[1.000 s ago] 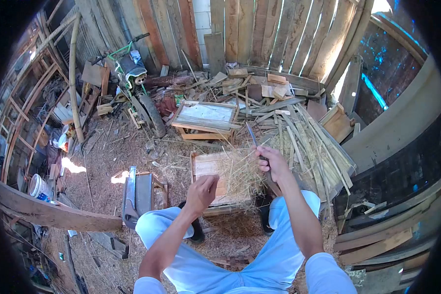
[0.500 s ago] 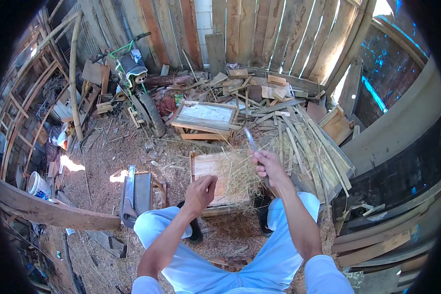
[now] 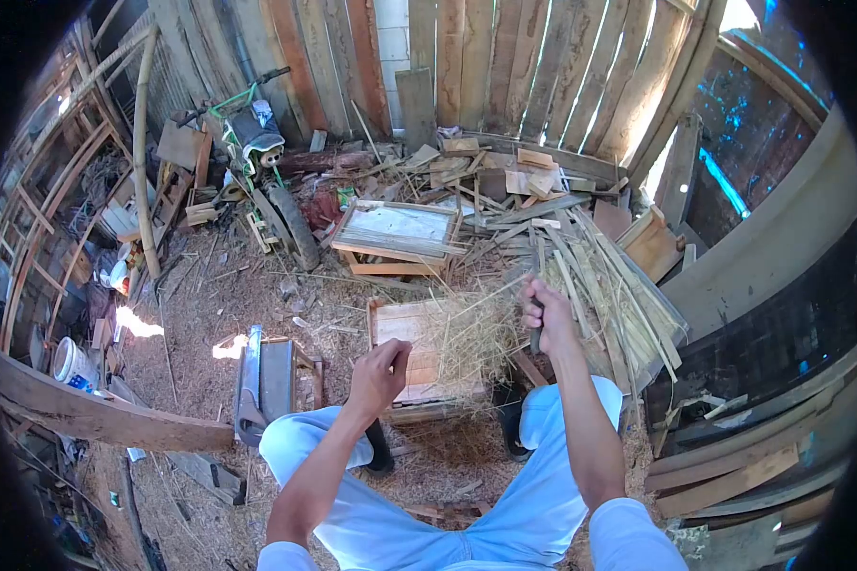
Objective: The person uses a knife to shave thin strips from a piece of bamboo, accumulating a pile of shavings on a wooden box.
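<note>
My right hand [image 3: 554, 319] is wrapped around the dark handle of a knife [image 3: 535, 338], above the right side of the shavings. The blade is hard to make out against the wood strips behind it. My left hand [image 3: 379, 381] is closed with its fingers curled together, over the left edge of a shallow wooden box [image 3: 400, 325]. Whatever its fingers may hold is hidden. A tangled heap of thin straw-coloured shavings [image 3: 476, 343] covers the box's right part, between my two hands.
A hand saw [image 3: 250, 381] lies along a small bench [image 3: 278, 376] at my left. Wood strips [image 3: 619, 305] are piled at the right. Beyond the box stands a framed wooden tray [image 3: 395, 228]. A small motorbike [image 3: 257, 157] leans near the plank wall [image 3: 533, 76].
My right hand has shifted right and turned, so the blade that pointed up and left no longer stands out clearly. My left hand has barely moved.
</note>
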`<state>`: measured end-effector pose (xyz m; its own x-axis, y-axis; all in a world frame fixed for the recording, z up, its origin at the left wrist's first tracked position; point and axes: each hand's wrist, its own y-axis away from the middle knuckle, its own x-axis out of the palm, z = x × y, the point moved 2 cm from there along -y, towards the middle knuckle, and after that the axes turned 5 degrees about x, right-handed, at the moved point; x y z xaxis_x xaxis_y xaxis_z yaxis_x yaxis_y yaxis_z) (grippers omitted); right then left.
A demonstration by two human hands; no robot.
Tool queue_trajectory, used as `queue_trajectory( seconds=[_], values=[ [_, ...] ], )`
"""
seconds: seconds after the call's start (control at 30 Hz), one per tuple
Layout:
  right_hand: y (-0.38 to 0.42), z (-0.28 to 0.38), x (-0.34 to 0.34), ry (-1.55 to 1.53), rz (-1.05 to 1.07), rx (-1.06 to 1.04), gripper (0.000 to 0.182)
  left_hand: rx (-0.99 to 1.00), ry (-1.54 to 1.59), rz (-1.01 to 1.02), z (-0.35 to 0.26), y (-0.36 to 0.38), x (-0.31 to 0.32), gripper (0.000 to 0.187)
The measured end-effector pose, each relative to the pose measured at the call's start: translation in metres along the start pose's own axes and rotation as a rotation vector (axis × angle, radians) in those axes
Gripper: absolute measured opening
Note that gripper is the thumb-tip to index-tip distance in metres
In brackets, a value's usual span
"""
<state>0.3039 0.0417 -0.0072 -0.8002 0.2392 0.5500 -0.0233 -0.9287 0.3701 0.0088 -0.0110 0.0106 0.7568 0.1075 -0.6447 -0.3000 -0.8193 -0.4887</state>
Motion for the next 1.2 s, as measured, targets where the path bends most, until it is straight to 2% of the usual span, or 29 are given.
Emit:
queue_trajectory(
  seconds=[0.07,0.13,0.2,0.27,0.33,0.4,0.47,0.53,0.7,0.8,0.9,1.0,1.07,1.2],
  values=[
    [-0.002,0.009,-0.003,-0.174,0.002,-0.126,0.023,-0.028,0.006,-0.019,0.006,0.001,0.003,0.004],
    [0.005,0.016,0.004,-0.204,0.041,-0.123,0.024,-0.079,0.040,-0.036,0.009,0.000,0.004,0.004],
    [0.016,0.006,0.013,0.125,0.102,-0.056,0.025,-0.104,0.052,-0.006,0.008,-0.003,0.004,0.005],
    [0.027,-0.025,0.029,0.309,0.165,0.098,0.027,-0.129,0.069,0.035,0.003,-0.006,0.008,0.005],
    [0.038,-0.044,0.052,0.372,0.175,0.160,0.027,-0.100,0.092,0.075,-0.003,-0.006,0.014,0.006],
    [0.043,-0.055,0.061,0.373,0.310,0.180,0.026,-0.085,0.114,0.067,-0.006,-0.005,0.017,0.007],
    [0.029,-0.042,0.049,0.396,0.248,0.154,0.024,-0.068,0.129,0.050,-0.006,-0.005,0.014,0.007],
    [0.019,-0.017,0.037,0.174,0.138,0.065,0.023,-0.125,0.148,0.050,-0.002,-0.005,0.010,0.007],
    [0.029,-0.023,0.041,0.265,0.221,0.138,0.023,-0.099,0.175,0.064,-0.003,-0.004,0.014,0.007],
    [0.023,-0.030,0.036,0.295,0.150,0.127,0.022,-0.107,0.165,0.080,-0.004,-0.004,0.010,0.007],
    [-0.007,0.005,-0.001,0.095,0.004,-0.070,0.021,-0.151,0.158,0.074,-0.003,0.000,0.000,0.007],
    [0.000,0.027,-0.006,-0.010,0.010,-0.114,0.021,-0.180,0.163,0.041,0.008,0.002,-0.007,0.007],
    [0.011,0.023,0.003,0.020,0.003,-0.110,0.021,-0.189,0.166,0.025,0.016,0.003,-0.007,0.007],
    [0.033,-0.020,0.036,0.235,0.151,0.087,0.023,-0.159,0.154,0.026,0.010,-0.003,0.002,0.009]
  ],
)
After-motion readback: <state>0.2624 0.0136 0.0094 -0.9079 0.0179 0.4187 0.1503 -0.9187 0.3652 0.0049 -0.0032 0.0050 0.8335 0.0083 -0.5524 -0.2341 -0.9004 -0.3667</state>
